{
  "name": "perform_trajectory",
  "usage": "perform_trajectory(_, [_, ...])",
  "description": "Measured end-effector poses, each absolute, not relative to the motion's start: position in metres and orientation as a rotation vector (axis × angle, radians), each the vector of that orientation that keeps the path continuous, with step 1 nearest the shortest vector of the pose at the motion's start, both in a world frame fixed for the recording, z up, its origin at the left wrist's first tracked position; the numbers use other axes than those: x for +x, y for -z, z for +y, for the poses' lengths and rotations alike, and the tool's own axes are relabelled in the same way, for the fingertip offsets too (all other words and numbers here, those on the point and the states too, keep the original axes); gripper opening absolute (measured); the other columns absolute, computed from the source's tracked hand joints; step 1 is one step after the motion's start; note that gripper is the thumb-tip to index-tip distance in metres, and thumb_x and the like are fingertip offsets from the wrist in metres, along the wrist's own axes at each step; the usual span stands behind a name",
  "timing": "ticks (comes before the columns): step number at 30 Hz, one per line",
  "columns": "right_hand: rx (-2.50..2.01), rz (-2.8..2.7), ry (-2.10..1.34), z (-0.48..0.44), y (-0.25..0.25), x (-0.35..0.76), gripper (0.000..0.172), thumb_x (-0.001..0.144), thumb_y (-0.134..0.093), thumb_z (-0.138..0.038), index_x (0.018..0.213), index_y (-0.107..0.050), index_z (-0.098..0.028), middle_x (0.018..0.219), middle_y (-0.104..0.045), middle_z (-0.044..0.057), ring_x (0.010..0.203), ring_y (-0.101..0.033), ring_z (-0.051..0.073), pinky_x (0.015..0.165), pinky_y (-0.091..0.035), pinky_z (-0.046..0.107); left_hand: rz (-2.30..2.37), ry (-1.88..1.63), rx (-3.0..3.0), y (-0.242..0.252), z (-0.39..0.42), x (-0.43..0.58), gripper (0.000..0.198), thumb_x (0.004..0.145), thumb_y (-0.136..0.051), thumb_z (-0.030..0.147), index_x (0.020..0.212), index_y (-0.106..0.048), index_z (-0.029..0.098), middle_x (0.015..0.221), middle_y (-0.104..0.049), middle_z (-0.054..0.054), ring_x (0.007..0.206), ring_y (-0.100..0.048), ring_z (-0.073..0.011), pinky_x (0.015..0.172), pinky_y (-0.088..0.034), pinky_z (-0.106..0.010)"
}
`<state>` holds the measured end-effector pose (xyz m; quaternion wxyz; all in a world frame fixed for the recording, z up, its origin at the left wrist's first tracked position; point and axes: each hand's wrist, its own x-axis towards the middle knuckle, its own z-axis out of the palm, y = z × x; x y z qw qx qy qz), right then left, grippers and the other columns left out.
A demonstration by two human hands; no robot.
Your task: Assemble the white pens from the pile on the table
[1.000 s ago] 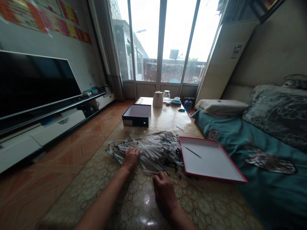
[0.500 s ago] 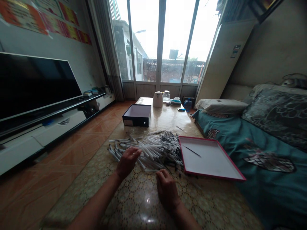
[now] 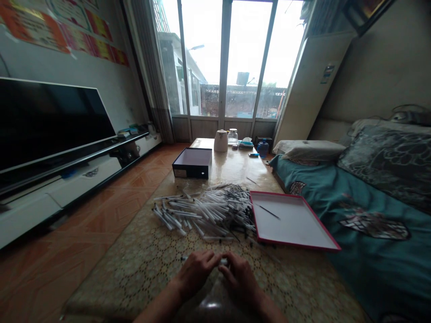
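My left hand (image 3: 198, 269) and my right hand (image 3: 237, 271) meet near the front of the patterned table. Both are closed on one white pen (image 3: 224, 261), whose dark end pokes out left of my left hand; most of it is hidden by the fingers. Just beyond them lies a loose pile of white pens (image 3: 212, 208) with black tips. To its right a shallow tray with a red rim (image 3: 296, 194) holds a single thin dark rod (image 3: 268, 211).
Behind the pile stands an open dark box (image 3: 191, 170). Farther back are a kettle (image 3: 221, 141), a glass jar (image 3: 232, 137), a tissue pack (image 3: 247, 142) and a small blue item (image 3: 253, 154). A sofa (image 3: 323, 193) borders the table's right side.
My left hand has drawn back from the pile toward the table's front and now meets my right hand at a pen. My right hand has moved slightly nearer to me.
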<state>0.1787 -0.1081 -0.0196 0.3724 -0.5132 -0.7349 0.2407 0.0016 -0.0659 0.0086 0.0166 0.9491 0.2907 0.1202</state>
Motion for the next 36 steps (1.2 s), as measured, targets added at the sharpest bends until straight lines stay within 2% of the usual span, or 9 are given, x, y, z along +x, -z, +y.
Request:
perform_trajectory(2, [-1.324, -1.895, -0.619, -0.107, 0.021, 0.18, 0.017, 0.087, -0.046, -0.03, 0.09, -0.061, -0.021, 0.08, -0.063, 0.003, 0.071, -0.058, 0.014, 0.066, -0.04, 0.022, 0.923, -0.357, 2.956, -0.006, -0.064, 0.0, 0.018, 0.085, -0.048, 0.019, 0.101, -0.055, 0.021, 0.077, -0.062, -0.002, 0.069, -0.059, -0.0162, 0.059, -0.043, -0.024])
perform_trajectory(6, [-1.409, -1.889, -0.571, -0.101, 0.023, 0.182, 0.029, 0.091, -0.039, -0.03, 0.073, -0.058, -0.018, 0.07, -0.061, 0.002, 0.065, -0.056, 0.013, 0.062, -0.038, 0.021, 1.021, -0.364, 2.941, 0.002, -0.059, -0.005, 0.007, 0.084, -0.049, 0.023, 0.085, -0.055, 0.02, 0.074, -0.061, -0.001, 0.066, -0.057, -0.0149, 0.056, -0.039, -0.023])
perform_trajectory(13, [-1.428, -2.327, -0.442, -0.096, 0.019, 0.181, 0.011, 0.084, -0.046, -0.017, 0.088, -0.055, -0.02, 0.084, -0.064, 0.003, 0.069, -0.058, 0.015, 0.056, -0.033, 0.022, 0.912, -0.338, 3.044, -0.004, -0.061, -0.005, 0.007, 0.085, -0.047, 0.02, 0.085, -0.054, 0.019, 0.075, -0.059, -0.002, 0.065, -0.054, -0.0145, 0.055, -0.037, -0.023])
perform_trajectory(16, [-1.422, -2.469, -0.368, -0.095, 0.018, 0.183, 0.01, 0.082, -0.047, -0.013, 0.087, -0.052, -0.02, 0.082, -0.064, 0.001, 0.068, -0.059, 0.015, 0.053, -0.03, 0.022, 0.86, -0.295, 3.074, -0.009, -0.063, -0.003, 0.006, 0.084, -0.046, 0.018, 0.085, -0.053, 0.019, 0.075, -0.059, -0.002, 0.065, -0.054, -0.0152, 0.056, -0.038, -0.024])
perform_trajectory(22, [-1.364, -2.588, -0.192, -0.095, 0.01, 0.197, 0.0, 0.085, -0.051, -0.02, 0.085, -0.05, -0.02, 0.074, -0.064, -0.001, 0.06, -0.057, 0.013, 0.049, -0.025, 0.023, 0.871, -0.152, 3.03, -0.015, -0.063, -0.002, 0.007, 0.083, -0.046, 0.016, 0.085, -0.053, 0.019, 0.074, -0.061, -0.002, 0.059, -0.056, -0.0142, 0.053, -0.04, -0.024])
perform_trajectory(29, [-1.264, -2.598, 0.099, -0.086, -0.003, 0.207, 0.007, 0.086, -0.049, -0.018, 0.079, -0.051, -0.02, 0.071, -0.061, 0.0, 0.062, -0.056, 0.014, 0.056, -0.031, 0.024, 0.969, -0.184, 2.866, -0.029, -0.057, 0.008, 0.021, 0.088, -0.038, 0.027, 0.085, -0.058, 0.02, 0.075, -0.063, -0.004, 0.059, -0.057, -0.0142, 0.055, -0.04, -0.024])
perform_trajectory(33, [-1.384, -2.381, 0.117, -0.077, -0.005, 0.263, 0.016, 0.088, -0.041, -0.018, 0.074, -0.05, -0.019, 0.066, -0.059, 0.001, 0.059, -0.055, 0.013, 0.055, -0.033, 0.023, 1.187, -0.235, 2.581, -0.038, -0.039, -0.033, 0.026, 0.086, -0.041, 0.031, 0.073, -0.06, 0.019, 0.066, -0.061, -0.003, 0.057, -0.056, -0.0149, 0.057, -0.039, -0.025])
perform_trajectory(36, [-1.579, -2.119, 0.09, -0.063, -0.009, 0.295, 0.023, 0.09, -0.034, -0.026, 0.075, -0.05, -0.019, 0.064, -0.057, 0.002, 0.056, -0.054, 0.013, 0.051, -0.031, 0.023, 1.251, -0.611, 2.133, -0.042, -0.025, -0.054, 0.029, 0.084, -0.044, 0.039, 0.071, -0.06, 0.018, 0.061, -0.058, -0.001, 0.059, -0.054, -0.0132, 0.06, -0.04, -0.024])
